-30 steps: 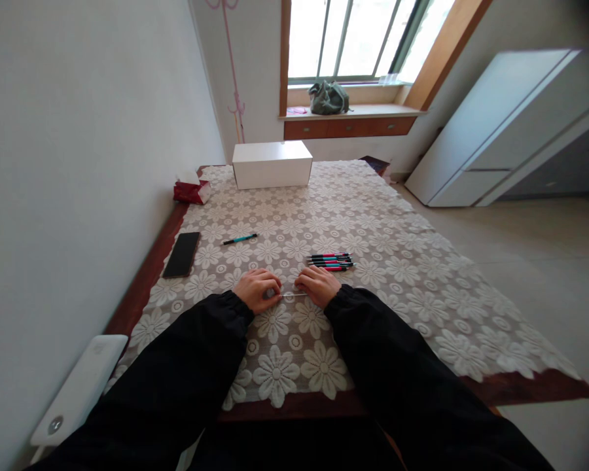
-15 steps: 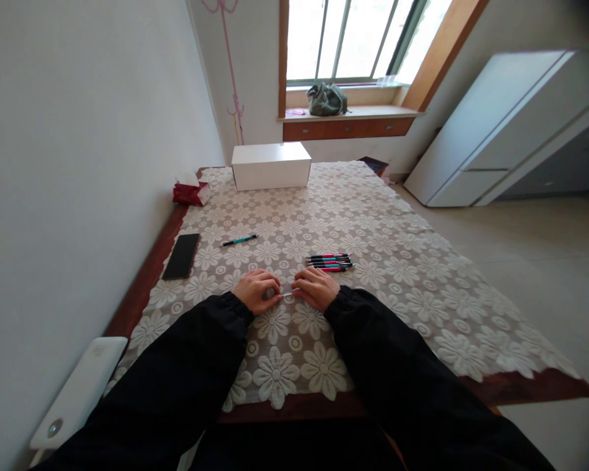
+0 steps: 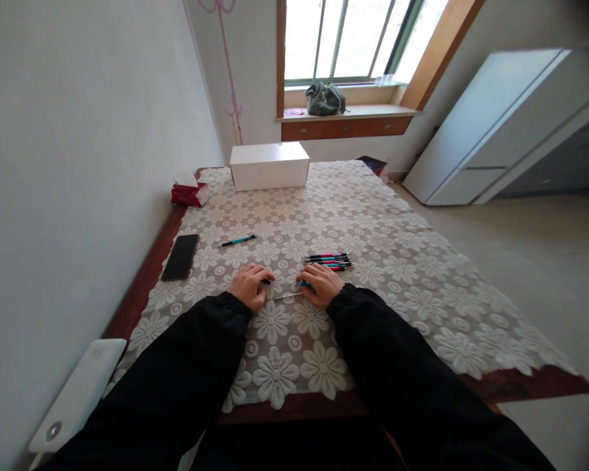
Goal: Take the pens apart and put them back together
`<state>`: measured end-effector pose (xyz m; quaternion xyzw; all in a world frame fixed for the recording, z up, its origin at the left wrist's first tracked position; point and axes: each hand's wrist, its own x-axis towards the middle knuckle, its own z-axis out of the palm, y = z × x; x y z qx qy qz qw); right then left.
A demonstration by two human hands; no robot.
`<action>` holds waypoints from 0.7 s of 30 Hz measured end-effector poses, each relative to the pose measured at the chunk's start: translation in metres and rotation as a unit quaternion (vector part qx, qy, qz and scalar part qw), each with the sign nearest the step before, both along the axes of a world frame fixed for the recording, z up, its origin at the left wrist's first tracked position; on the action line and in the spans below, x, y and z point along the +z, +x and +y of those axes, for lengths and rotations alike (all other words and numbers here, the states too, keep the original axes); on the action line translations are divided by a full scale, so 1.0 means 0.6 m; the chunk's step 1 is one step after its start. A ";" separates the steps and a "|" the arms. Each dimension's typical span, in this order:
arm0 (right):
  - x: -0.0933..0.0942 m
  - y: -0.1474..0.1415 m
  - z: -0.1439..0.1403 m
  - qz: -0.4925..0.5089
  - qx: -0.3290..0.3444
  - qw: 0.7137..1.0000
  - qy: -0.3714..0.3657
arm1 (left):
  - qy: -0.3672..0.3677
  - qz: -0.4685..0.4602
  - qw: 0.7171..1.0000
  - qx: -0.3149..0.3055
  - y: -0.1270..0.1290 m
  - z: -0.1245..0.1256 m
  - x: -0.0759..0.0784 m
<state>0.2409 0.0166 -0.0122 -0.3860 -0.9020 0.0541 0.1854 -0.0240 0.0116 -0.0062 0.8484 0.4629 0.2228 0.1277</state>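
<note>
Over the lace tablecloth, my left hand (image 3: 248,286) is closed around a small black pen part (image 3: 266,281), mostly covered by the fingers. My right hand (image 3: 321,286) grips a teal pen piece (image 3: 304,284), whose end pokes out toward the left hand. Below the gap between the hands is a thin whitish rod (image 3: 288,296) like a pen refill; its right end reaches the right hand, and whether the fingers touch it I cannot tell. Just beyond the right hand lie several pens (image 3: 328,259) in black, red and teal. A single teal and black pen (image 3: 238,241) rests farther off to the left.
A black phone (image 3: 180,257) lies near the table's left edge. Behind it are a red tissue pack (image 3: 189,194) and a white box (image 3: 269,169) at the far end. A white device (image 3: 78,396) stands by the left edge, next to the wall.
My hands have moved apart from their near meeting point. A black part now shows in the left hand and a teal piece in the right. More of the whitish rod is visible.
</note>
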 end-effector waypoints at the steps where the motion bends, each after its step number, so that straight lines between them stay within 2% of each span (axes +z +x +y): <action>1: 0.000 0.001 0.001 -0.004 0.000 1.000 -0.003 | 0.001 0.002 1.000 0.002 0.000 0.001 -0.002; 7: -0.005 0.002 0.005 0.002 0.005 1.000 0.010 | 0.008 -0.011 1.000 -0.009 -0.001 0.006 -0.012; 12: -0.002 0.000 0.001 0.042 0.023 0.999 0.024 | 0.017 -0.038 0.999 -0.012 0.002 0.003 -0.007; 17: -0.003 -0.006 -0.006 0.060 0.051 0.997 0.024 | 0.039 -0.023 0.996 -0.071 0.006 -0.003 0.001; 21: -0.010 -0.010 -0.006 0.052 0.059 0.997 0.017 | 0.033 -0.010 0.996 -0.087 0.007 -0.004 0.001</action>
